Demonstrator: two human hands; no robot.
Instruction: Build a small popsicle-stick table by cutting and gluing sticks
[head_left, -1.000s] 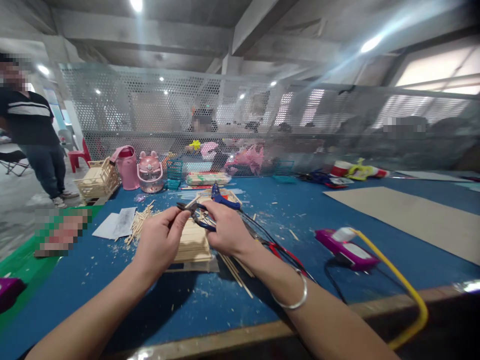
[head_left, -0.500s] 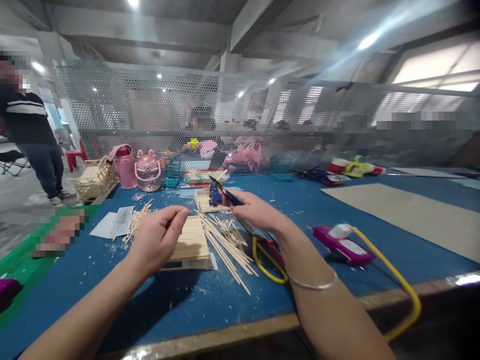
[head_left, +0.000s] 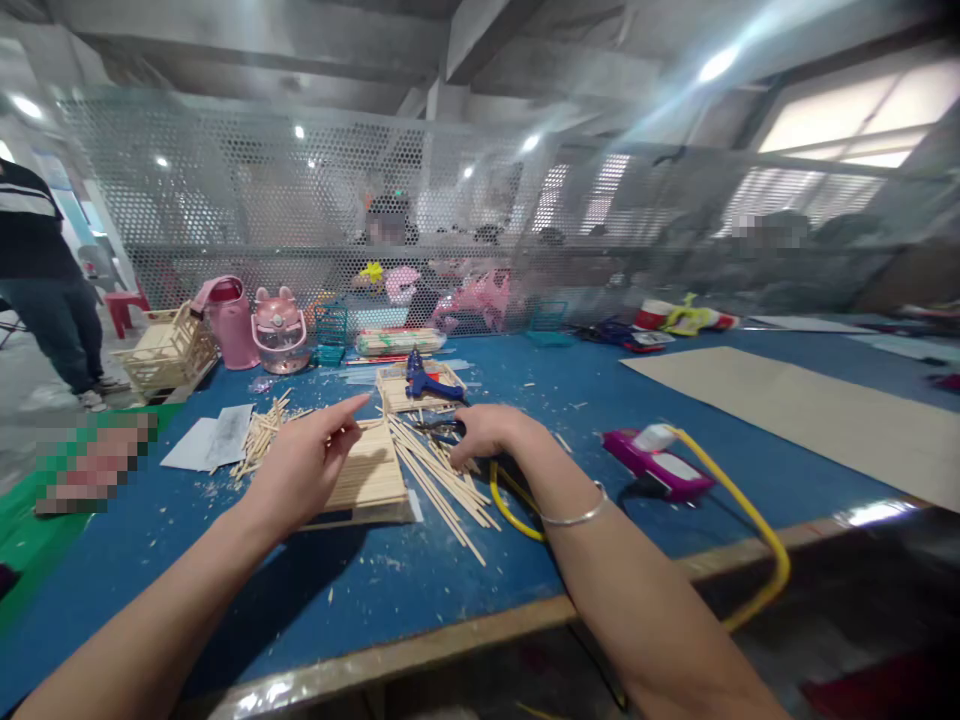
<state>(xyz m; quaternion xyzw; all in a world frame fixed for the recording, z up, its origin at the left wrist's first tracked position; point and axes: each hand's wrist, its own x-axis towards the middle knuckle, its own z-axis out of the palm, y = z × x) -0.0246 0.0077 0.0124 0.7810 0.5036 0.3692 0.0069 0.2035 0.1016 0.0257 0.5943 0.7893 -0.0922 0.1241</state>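
My left hand point(head_left: 306, 468) is above the panel of pale wooden sticks point(head_left: 369, 465), its index finger stretched out and the other fingers loosely bent; nothing shows in it. My right hand point(head_left: 491, 435) is low over the loose sticks point(head_left: 439, 480), its fingers bent around a dark, pliers-like tool point(head_left: 439, 426), mostly hidden by the hand. A blue glue gun point(head_left: 429, 382) lies on a smaller stick piece point(head_left: 393, 390) just beyond. More short sticks point(head_left: 262, 430) are heaped left of the panel.
A purple device point(head_left: 656, 468) with a yellow cable point(head_left: 739, 505) sits at right, before a tan board point(head_left: 795, 420). Pink bottles point(head_left: 234, 330) and a stick-built model point(head_left: 166, 348) stand at back left. A perforated screen point(head_left: 285, 200) runs behind the table. A person point(head_left: 45, 270) stands at far left.
My right hand has come down toward the table with the dark tool, which pointed upward before. My left index finger has stretched out from a closed pinch. The view has shifted slightly.
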